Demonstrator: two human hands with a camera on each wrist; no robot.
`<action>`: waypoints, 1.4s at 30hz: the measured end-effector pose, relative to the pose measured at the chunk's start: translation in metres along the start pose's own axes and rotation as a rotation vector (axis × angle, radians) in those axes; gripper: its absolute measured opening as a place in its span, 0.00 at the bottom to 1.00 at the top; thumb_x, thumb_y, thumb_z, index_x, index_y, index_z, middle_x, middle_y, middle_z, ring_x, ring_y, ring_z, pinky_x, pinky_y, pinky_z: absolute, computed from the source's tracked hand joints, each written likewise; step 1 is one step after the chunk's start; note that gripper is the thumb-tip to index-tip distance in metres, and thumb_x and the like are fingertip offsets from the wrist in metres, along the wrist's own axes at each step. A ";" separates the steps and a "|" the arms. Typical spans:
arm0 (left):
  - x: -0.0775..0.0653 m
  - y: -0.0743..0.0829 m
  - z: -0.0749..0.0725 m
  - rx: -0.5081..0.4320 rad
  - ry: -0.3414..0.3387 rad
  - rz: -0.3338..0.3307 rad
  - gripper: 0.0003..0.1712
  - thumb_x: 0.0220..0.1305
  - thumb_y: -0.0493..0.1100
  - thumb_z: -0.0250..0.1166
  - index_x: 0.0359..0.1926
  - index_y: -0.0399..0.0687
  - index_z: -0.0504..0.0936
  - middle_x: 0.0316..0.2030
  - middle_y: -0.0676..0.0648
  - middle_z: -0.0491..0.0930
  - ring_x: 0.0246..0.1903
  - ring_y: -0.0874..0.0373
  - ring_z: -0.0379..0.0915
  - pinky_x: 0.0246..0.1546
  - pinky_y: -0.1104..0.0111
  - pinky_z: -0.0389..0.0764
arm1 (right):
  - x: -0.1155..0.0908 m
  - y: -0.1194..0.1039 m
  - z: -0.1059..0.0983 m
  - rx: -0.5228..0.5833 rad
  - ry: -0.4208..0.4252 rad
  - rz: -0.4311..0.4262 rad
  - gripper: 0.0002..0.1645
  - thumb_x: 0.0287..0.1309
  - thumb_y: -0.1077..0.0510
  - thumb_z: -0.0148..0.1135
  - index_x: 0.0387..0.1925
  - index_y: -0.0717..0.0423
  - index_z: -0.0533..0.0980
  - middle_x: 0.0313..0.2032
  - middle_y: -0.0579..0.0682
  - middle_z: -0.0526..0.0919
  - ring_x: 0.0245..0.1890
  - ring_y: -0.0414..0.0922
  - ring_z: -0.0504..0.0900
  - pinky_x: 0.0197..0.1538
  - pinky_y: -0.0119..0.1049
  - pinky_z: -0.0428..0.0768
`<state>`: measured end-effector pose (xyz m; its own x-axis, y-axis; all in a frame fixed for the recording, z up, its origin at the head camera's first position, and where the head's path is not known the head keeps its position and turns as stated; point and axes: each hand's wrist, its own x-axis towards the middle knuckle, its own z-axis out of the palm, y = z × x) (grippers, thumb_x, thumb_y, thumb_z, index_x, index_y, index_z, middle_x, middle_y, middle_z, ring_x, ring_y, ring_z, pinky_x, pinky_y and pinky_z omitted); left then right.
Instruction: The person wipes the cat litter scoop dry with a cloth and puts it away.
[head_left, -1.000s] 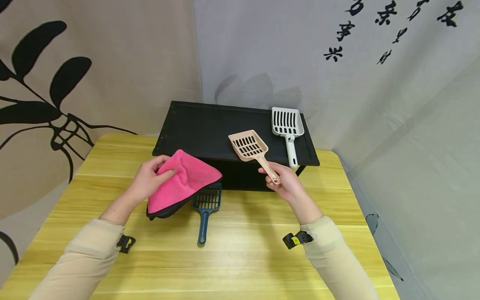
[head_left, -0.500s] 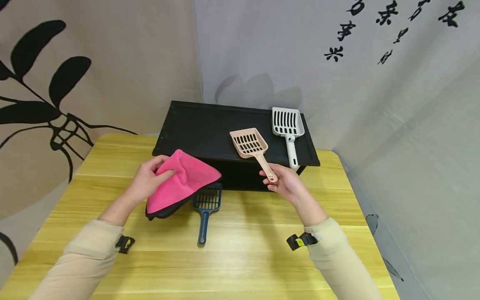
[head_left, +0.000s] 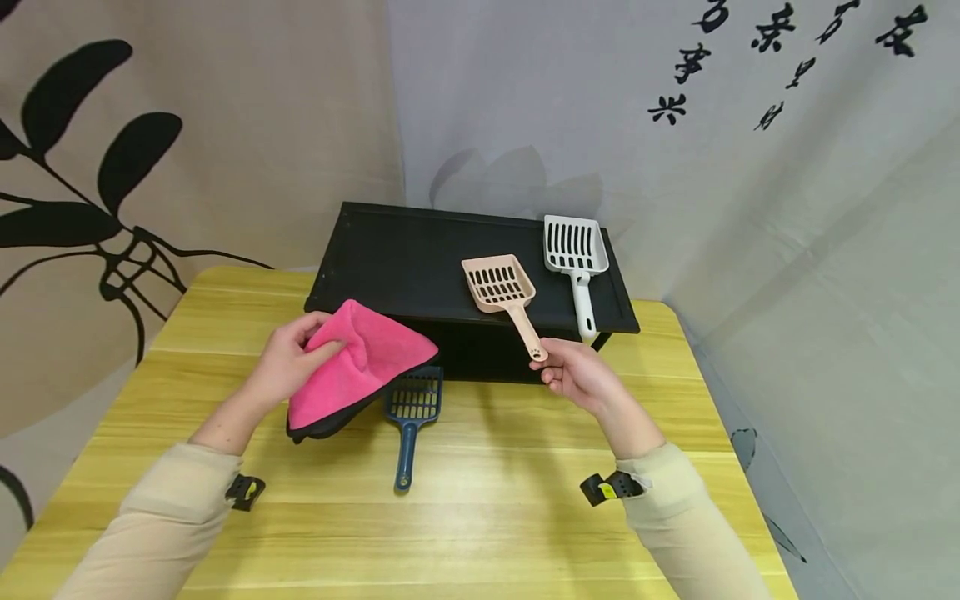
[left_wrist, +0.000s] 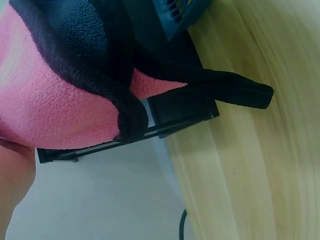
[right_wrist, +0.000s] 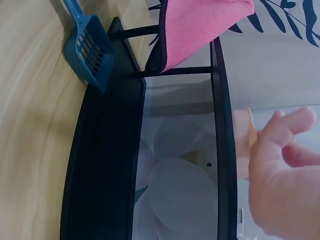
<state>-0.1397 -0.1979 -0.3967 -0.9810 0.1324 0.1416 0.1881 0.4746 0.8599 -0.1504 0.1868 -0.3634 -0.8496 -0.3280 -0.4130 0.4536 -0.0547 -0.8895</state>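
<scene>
My left hand (head_left: 288, 358) grips a folded pink cloth (head_left: 360, 358) with dark edging, held above the table's left side. In the left wrist view the cloth (left_wrist: 60, 100) shows a dark blue underside and a black trailing edge. A beige slotted litter scoop (head_left: 498, 283) lies over the front of the black rack (head_left: 420, 250), its handle pointing toward me. My right hand (head_left: 581, 375) pinches the tip of that handle. Below the cloth, a dark blue litter scoop (head_left: 407, 442) lies on the table with its head against the rack's front.
A white litter scoop (head_left: 576, 250) rests at the right end of the rack top, its handle over the front edge. The rack stands at the back of the wooden table (head_left: 480, 525). Printed curtains (head_left: 525, 100) hang behind.
My right hand has drawn back toward the right, down to the handle's tip. The beige scoop has turned slightly straighter. My left hand and the cloth have shifted a little left.
</scene>
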 end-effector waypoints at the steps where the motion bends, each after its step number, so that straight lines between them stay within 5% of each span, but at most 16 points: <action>1: 0.000 0.000 0.000 -0.002 0.002 0.001 0.16 0.62 0.42 0.62 0.48 0.40 0.75 0.30 0.62 0.75 0.24 0.65 0.72 0.25 0.73 0.77 | 0.001 -0.001 0.001 0.007 0.011 0.000 0.11 0.71 0.58 0.39 0.39 0.56 0.70 0.22 0.42 0.80 0.18 0.33 0.73 0.24 0.22 0.72; 15: -0.004 -0.007 -0.003 0.017 0.012 -0.005 0.17 0.62 0.42 0.63 0.51 0.39 0.75 0.32 0.57 0.76 0.24 0.65 0.71 0.24 0.74 0.76 | 0.017 -0.010 0.015 0.165 0.047 0.002 0.22 0.72 0.60 0.38 0.63 0.65 0.55 0.28 0.45 0.80 0.28 0.36 0.79 0.37 0.26 0.79; 29: -0.006 -0.010 -0.007 0.024 0.025 -0.014 0.18 0.62 0.43 0.62 0.51 0.40 0.75 0.33 0.55 0.77 0.24 0.65 0.71 0.24 0.74 0.76 | 0.034 -0.016 0.020 0.138 0.132 0.015 0.28 0.71 0.60 0.40 0.68 0.64 0.52 0.22 0.42 0.79 0.24 0.34 0.79 0.32 0.24 0.78; 42: -0.010 -0.010 -0.012 0.047 0.035 -0.035 0.18 0.62 0.43 0.62 0.51 0.40 0.75 0.33 0.54 0.77 0.24 0.64 0.71 0.24 0.74 0.75 | 0.043 -0.020 0.024 0.106 0.194 0.011 0.28 0.71 0.57 0.39 0.68 0.63 0.54 0.31 0.44 0.80 0.28 0.37 0.82 0.35 0.26 0.80</action>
<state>-0.1321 -0.2150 -0.4010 -0.9879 0.0849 0.1301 0.1553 0.5191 0.8405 -0.1896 0.1507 -0.3587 -0.8757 -0.1425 -0.4614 0.4801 -0.1541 -0.8636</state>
